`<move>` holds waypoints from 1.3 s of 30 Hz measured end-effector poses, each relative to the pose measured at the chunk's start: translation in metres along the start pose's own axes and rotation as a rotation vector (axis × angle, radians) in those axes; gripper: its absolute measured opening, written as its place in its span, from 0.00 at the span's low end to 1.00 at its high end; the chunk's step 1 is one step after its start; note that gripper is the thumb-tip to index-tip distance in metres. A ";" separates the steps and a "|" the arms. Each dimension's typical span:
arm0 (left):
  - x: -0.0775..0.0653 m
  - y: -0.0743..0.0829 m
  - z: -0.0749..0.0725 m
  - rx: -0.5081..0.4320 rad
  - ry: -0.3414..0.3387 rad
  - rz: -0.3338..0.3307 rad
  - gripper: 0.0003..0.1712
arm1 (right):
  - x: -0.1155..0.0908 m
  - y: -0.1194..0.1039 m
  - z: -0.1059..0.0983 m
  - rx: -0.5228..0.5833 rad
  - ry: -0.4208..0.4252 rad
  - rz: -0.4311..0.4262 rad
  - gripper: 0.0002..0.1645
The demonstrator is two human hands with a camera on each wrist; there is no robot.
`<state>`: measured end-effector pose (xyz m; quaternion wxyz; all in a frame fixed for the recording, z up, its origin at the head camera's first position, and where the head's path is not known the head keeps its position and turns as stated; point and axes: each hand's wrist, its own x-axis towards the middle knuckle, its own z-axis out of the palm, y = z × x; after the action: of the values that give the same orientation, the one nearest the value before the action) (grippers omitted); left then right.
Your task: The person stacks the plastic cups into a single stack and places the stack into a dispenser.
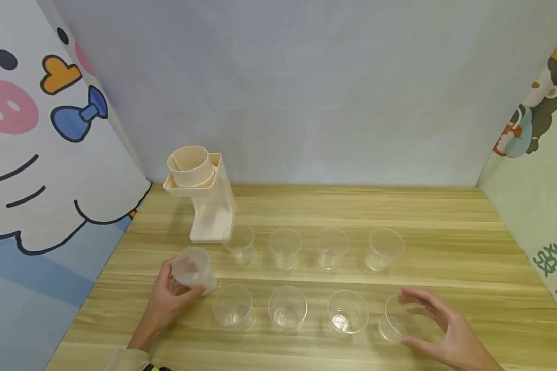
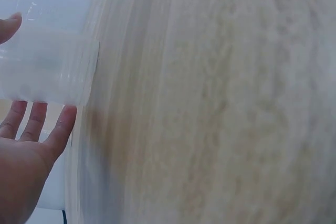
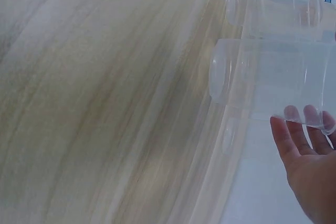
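My left hand (image 1: 167, 296) holds a stack of cloudy plastic cups (image 1: 192, 268) at the left of the table. In the left wrist view, fingertips touch one side of the stack (image 2: 47, 72) and the thumb lies across from them. At the right end of the front row, my right hand (image 1: 445, 330) spans a clear plastic cup (image 1: 394, 319), thumb on the near side and fingers on the far side. The right wrist view has fingertips against the wall of that cup (image 3: 268, 80), close to its rim. More clear cups (image 1: 288, 309) stand upright to its left.
Behind the front row stands a second row of several clear cups (image 1: 331, 247). A cream plastic stand (image 1: 213, 216) with a round open holder (image 1: 190, 167) on top is at the back left. Printed cloth walls (image 1: 306, 103) border the wooden table (image 1: 445, 216).
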<state>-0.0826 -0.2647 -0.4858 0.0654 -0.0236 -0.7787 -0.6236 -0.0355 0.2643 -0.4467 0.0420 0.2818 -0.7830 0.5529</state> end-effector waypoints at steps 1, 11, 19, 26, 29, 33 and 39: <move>0.000 0.000 0.000 -0.003 0.000 0.000 0.44 | 0.000 -0.001 0.000 -0.009 -0.002 0.018 0.50; -0.002 -0.001 0.003 -0.032 0.005 0.008 0.44 | 0.007 -0.014 -0.005 -0.080 0.009 0.053 0.47; -0.005 0.000 -0.001 -0.088 -0.013 -0.008 0.43 | 0.019 -0.017 -0.009 -0.046 0.038 -0.082 0.49; -0.005 -0.001 -0.002 -0.117 -0.040 -0.002 0.43 | 0.027 -0.031 -0.014 -0.010 0.020 -0.058 0.46; -0.005 -0.001 -0.001 -0.119 -0.044 -0.014 0.43 | 0.029 -0.035 -0.016 0.031 0.014 -0.075 0.47; -0.006 -0.001 -0.001 -0.111 -0.049 -0.025 0.42 | 0.032 -0.035 -0.018 0.113 0.008 -0.148 0.48; -0.005 -0.002 0.001 -0.111 -0.047 -0.017 0.42 | 0.039 -0.039 -0.020 0.168 -0.012 -0.199 0.46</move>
<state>-0.0781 -0.2637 -0.4886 0.0405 -0.0351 -0.7444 -0.6656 -0.0538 0.2582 -0.3909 0.0682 0.3641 -0.7025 0.6077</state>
